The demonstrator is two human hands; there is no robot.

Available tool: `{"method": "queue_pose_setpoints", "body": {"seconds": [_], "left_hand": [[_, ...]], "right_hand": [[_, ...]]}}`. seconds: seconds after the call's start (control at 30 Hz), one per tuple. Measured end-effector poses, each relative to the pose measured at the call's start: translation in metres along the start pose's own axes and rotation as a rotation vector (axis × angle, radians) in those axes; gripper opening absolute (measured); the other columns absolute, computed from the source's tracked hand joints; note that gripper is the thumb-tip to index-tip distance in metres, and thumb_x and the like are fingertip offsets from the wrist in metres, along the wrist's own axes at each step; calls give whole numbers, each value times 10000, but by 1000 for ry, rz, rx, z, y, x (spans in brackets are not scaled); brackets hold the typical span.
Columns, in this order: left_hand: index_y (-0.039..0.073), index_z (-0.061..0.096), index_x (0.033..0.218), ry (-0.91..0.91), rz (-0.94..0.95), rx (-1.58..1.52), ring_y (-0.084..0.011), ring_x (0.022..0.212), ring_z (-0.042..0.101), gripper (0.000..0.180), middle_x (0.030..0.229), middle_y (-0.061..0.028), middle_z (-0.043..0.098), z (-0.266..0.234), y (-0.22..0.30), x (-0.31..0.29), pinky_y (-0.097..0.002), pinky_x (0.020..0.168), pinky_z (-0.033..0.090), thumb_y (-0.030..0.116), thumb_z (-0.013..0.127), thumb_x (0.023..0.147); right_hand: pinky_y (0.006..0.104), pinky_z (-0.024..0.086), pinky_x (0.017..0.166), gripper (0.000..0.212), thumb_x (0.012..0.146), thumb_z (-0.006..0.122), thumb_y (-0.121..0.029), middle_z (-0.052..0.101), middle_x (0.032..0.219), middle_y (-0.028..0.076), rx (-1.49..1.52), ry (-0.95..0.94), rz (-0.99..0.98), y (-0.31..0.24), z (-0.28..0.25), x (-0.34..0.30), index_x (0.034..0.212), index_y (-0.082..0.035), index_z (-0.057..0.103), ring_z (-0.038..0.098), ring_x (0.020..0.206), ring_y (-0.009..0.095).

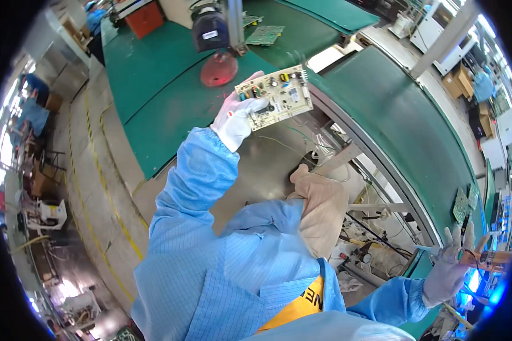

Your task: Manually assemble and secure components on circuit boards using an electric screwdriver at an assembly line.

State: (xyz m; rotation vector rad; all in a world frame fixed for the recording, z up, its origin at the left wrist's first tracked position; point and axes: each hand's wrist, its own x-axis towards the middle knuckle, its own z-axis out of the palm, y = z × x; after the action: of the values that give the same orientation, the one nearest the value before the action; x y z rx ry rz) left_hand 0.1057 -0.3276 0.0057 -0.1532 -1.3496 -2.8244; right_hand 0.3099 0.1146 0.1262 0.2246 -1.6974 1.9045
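Note:
My left hand, in a white glove, is closed on one edge of a circuit board. The pale board carries many small components on the side I see. It is held up beyond the near edge of the green bench, close to a red-lit spot under a black boxy device. Far to the right, my gloved right hand has its fingers spread and shows nothing gripped. Beside it are an orange-brown piece, a dark cable and bright blue light. Small green boards lie just beyond its fingertips.
A metal post stands by the black device. More green boards lie behind it, and a red bin sits at the far left. A green conveyor-like surface runs along the right. Hoses and cables hang below it.

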Motion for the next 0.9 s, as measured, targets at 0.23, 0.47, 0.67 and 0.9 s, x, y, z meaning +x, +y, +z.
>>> {"method": "queue_pose_setpoints", "body": {"seconds": [0.23,0.47,0.67,0.9], "left_hand": [[12,460,1313,234,46,129,-232,950,665,542,1132,-149,637,-53,45,-30,-346,845,557,44,675,817],[-74,532,1174,337,60,79,-259,968,659,365,1089,-169,644,-75,68,-35,-368,878,541,89,610,858],[-62,547,1166,306,84,86,-245,957,659,353,1097,-165,644,-67,71,-32,-346,856,536,122,597,869],[-32,561,1171,357,114,11,-233,947,659,332,1097,-136,651,-84,65,-18,-334,859,529,142,576,888]], "right_hand": [[215,394,426,613,980,410,-348,584,1149,159,-50,198,18,30,17,5,1473,-38,215,485,611,101],[157,334,385,597,975,433,-340,549,859,57,-16,375,57,26,58,10,1448,-18,266,455,552,73],[167,315,366,577,972,429,-340,526,830,40,21,248,-44,35,38,10,1410,22,327,446,564,76],[157,338,392,550,965,427,-314,506,830,36,23,333,-30,39,30,11,1378,43,361,453,616,67]]}}
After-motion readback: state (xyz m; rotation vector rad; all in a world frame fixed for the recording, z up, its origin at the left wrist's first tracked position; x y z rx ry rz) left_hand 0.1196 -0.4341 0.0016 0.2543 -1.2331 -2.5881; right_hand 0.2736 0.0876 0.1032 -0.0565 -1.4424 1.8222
